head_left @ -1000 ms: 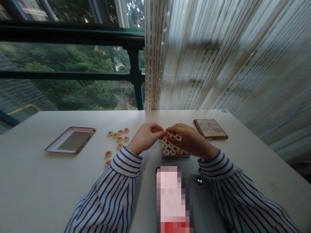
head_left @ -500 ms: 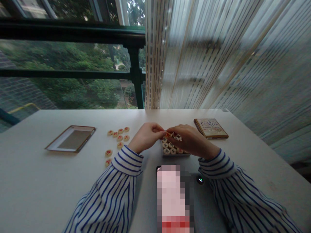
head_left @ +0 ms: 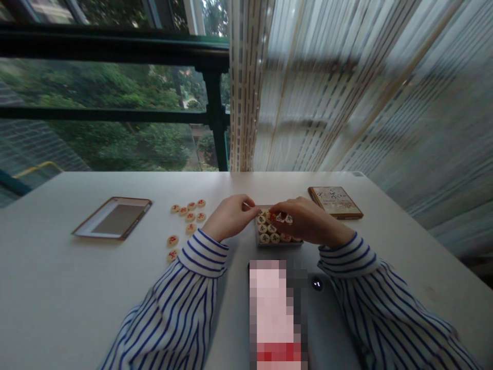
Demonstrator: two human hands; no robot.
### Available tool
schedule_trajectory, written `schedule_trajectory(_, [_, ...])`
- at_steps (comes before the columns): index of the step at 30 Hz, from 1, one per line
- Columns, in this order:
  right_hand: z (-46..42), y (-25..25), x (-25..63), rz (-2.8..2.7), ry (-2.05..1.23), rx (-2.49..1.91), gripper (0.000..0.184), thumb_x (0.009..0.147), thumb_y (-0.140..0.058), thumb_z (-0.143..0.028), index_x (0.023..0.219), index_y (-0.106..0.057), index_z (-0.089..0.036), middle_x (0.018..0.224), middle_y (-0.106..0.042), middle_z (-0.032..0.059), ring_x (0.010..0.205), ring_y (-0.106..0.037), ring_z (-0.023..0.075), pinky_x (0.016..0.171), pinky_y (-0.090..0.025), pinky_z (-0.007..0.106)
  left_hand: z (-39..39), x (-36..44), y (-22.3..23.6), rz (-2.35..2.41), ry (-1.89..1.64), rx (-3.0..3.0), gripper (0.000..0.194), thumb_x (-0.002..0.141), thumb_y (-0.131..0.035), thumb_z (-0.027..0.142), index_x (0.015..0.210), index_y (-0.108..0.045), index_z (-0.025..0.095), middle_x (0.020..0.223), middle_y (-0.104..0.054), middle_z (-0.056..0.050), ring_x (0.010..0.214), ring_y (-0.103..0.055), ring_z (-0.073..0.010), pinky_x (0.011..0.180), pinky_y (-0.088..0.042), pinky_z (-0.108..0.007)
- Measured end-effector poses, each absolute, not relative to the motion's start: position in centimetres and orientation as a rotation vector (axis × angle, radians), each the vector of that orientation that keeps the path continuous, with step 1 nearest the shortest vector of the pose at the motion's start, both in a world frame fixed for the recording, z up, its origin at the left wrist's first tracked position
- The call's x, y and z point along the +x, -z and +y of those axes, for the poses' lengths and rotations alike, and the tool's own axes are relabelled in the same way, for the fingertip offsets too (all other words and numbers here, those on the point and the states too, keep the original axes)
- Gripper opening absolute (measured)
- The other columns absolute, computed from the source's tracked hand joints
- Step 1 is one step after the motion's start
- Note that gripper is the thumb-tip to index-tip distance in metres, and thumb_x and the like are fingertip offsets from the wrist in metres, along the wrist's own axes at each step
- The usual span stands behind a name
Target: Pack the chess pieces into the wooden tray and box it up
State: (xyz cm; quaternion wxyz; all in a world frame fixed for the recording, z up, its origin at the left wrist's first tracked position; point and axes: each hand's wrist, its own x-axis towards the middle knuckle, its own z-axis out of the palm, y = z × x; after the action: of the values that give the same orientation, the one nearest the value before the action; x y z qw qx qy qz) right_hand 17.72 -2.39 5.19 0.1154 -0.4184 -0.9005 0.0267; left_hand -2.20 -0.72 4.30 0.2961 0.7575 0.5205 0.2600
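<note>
A small box (head_left: 280,245) of round Chinese chess pieces stands between my hands, its rows marked with black and red characters. My left hand (head_left: 232,218) is closed, thumb and fingertips together at the box's left back corner; whether anything is pinched there cannot be made out. Over the right part of the box reaches my right hand (head_left: 308,222), its thumb and fingers closed on a red-marked Chinese chess piece (head_left: 271,218) just above the others. That hand hides the back right of the box. Several loose red-marked pieces (head_left: 190,217) lie left of my left hand.
An open shallow box lid (head_left: 115,218) lies on the white table (head_left: 96,288) at left. A flat decorated box (head_left: 335,201) rests at back right. Near me are a phone-like device with a blurred screen (head_left: 271,308) and a small dark round object (head_left: 317,283).
My right hand has drawn slightly right, away from my left fingertips, with the red-marked piece. More of the box's left back corner shows. My left hand has hardly moved.
</note>
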Motion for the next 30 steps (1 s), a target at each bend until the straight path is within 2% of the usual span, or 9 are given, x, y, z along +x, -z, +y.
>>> schedule_trajectory(11, [-2.3,-4.6,18.0,-2.756,-0.245,-1.205,0.015,0.076,-0.055,-0.027,0.086,-0.066,-0.022,0.084,-0.064,0.0045,0.077,-0.059,0.0158,0.069,-0.040,0.025,-0.7,-2.3,-4.0,1.430,-0.616,2.104,0.032,0.074,-0.051,0.045,0.085,-0.063,0.018,0.081,-0.067,-0.008,0.073,-0.060,-0.0206,0.063,-0.042,-0.028])
schedule_trajectory(17, [-2.1,-4.4,18.1,-2.852,-0.351,-1.201,0.018,0.076,-0.054,-0.033,0.085,-0.066,-0.021,0.088,-0.063,0.0043,0.081,-0.057,0.0171,0.070,-0.040,0.026,-0.7,-2.2,-4.1,1.466,-0.539,2.140,0.033,0.074,-0.049,0.046,0.087,-0.062,0.018,0.084,-0.067,-0.007,0.076,-0.061,-0.0190,0.065,-0.044,-0.027])
schedule_trajectory(30, [-2.2,-4.1,18.1,-2.899,-0.363,-1.191,0.021,0.077,-0.050,-0.035,0.080,-0.065,-0.021,0.086,-0.063,0.0038,0.075,-0.056,0.0152,0.066,-0.039,0.025,-0.8,-2.1,-4.0,1.471,-0.512,2.171,0.034,0.075,-0.048,0.046,0.087,-0.063,0.018,0.083,-0.067,-0.006,0.076,-0.061,-0.0191,0.066,-0.044,-0.028])
